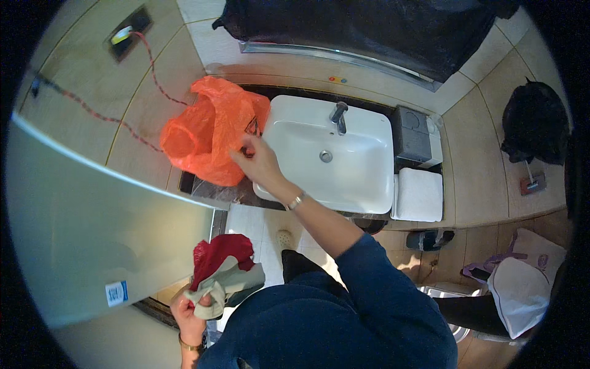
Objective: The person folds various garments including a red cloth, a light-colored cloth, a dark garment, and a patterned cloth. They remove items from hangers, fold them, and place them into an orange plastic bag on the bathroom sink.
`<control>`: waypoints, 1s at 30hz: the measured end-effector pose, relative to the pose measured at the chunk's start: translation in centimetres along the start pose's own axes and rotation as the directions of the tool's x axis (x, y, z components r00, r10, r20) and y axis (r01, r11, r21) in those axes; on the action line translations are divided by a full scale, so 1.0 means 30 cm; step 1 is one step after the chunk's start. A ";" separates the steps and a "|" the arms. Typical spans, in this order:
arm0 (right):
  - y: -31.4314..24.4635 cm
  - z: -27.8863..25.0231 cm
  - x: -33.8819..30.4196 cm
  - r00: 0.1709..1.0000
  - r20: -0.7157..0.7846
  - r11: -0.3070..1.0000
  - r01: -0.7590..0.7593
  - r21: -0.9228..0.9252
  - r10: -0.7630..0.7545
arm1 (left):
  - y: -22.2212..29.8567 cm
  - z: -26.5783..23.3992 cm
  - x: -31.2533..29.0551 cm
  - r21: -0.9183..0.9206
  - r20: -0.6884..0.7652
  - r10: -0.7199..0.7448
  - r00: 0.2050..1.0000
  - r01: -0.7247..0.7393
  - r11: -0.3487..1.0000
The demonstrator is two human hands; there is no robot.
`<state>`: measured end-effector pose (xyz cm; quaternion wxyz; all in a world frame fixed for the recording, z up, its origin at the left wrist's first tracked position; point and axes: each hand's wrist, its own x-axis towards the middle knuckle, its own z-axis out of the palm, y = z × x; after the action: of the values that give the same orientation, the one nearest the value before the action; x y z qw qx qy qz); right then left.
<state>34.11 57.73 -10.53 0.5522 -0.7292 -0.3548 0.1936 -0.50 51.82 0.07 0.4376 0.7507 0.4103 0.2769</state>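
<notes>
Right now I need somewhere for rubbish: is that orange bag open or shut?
Open: the orange bag gapes, its mouth held up by the right hand.

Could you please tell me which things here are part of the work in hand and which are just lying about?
In hand:
- orange bag, gripped by the right hand
- cloths, red and beige, held in the left hand

Lying about:
- sink
- tap
- white towel
- grey box
- black bag
</notes>
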 end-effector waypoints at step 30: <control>1.192 -0.408 0.072 0.853 -0.177 0.292 -0.352 -0.889 0.491 | -0.113 0.206 0.753 -0.033 0.265 -0.232 0.936 0.249 0.968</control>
<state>54.67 46.18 -40.15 -0.0209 -0.9596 -0.2314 0.1586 14.54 69.51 -4.52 0.5427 0.7095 0.4290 0.1344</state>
